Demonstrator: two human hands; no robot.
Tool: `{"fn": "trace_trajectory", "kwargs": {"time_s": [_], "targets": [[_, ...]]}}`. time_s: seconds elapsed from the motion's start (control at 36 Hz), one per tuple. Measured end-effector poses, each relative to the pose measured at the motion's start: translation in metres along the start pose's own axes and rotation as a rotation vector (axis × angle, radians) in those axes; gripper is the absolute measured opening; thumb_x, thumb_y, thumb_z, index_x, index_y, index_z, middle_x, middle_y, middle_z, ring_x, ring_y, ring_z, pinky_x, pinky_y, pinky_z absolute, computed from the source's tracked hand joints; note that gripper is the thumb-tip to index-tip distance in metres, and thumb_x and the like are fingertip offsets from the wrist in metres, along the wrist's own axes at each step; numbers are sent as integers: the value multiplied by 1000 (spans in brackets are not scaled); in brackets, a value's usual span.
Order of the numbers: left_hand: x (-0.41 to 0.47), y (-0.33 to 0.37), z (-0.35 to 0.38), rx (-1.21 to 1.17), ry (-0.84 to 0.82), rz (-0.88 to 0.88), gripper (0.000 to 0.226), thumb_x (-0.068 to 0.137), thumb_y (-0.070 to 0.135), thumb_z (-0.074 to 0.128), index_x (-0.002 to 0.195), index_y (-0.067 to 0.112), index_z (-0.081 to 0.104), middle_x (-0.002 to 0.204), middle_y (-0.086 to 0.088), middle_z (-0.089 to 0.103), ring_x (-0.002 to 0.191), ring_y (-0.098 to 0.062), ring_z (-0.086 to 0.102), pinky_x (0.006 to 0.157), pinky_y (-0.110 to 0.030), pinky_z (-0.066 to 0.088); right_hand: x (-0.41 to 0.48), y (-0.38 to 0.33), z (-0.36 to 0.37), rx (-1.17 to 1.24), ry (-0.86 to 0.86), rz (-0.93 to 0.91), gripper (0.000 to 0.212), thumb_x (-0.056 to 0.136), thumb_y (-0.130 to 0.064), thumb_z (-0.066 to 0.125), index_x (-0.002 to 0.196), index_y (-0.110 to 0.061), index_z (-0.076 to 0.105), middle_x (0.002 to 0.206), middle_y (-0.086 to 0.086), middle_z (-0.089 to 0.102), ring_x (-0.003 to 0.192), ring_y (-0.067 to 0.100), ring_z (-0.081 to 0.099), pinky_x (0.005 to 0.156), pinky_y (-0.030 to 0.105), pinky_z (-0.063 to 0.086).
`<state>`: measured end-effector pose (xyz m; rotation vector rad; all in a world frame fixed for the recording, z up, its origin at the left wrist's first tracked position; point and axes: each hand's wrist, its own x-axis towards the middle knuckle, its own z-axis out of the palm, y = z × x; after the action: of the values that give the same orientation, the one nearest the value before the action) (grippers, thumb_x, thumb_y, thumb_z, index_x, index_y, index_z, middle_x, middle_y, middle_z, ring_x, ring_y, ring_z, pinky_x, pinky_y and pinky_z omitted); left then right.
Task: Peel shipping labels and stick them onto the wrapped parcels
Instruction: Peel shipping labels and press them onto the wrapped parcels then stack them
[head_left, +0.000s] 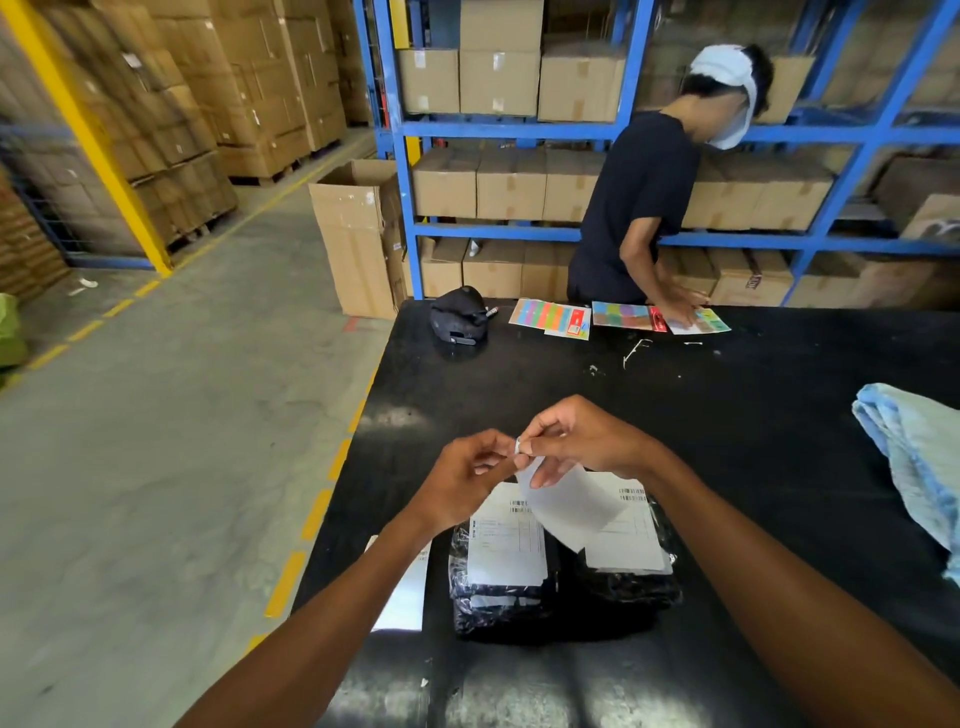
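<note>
My left hand (470, 470) and right hand (574, 441) both pinch the white paper label's (569, 506) corner; I should peel slowly above the black wrapped parcels (561, 597), keeping it flat.

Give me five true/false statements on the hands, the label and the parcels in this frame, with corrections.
1. Both hands pinch the same label sheet at its top corner. True: the left hand and right hand meet at the corner of the label sheet.
2. The label sheet lies flat on the table. False: it hangs in the air above the parcels.
3. Two black wrapped parcels sit side by side, each with a white label on top. True: left parcel, right parcel.
4. The blue cloth covers the parcels. False: the blue cloth lies apart at the table's right edge.
5. The tabletop is white. False: the table is black.
</note>
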<state>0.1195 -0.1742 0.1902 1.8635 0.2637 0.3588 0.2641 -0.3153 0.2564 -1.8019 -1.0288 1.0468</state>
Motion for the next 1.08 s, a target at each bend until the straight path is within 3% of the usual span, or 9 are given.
{"fn": "trace_trajectory", "kwargs": {"time_s": [0.36,0.83,1.08], "targets": [[0,-2,2,37,50,43,19,93,20,69,107,11,78,98,0,79,88,-12,75,81,-23,59,-5,2,3,-37,39,-21,14,97,-12,67,103,-2,74,99,8,80,81,32,78,84,54,62],[-8,-1,4,214,29,142,23,98,20,62,113,13,77,107,2,78,93,-5,73,87,-22,59,-8,5,8,-94,46,-3,14,97,-15,66,100,-3,74,96,6,80,78,29,78,82,50,63],[-11,2,6,231,36,93,23,100,19,60,116,16,76,110,3,77,98,-7,73,92,-27,58,-13,9,13,-84,87,-25,16,97,-17,67,102,-3,73,99,6,80,77,28,78,76,45,65]]}}
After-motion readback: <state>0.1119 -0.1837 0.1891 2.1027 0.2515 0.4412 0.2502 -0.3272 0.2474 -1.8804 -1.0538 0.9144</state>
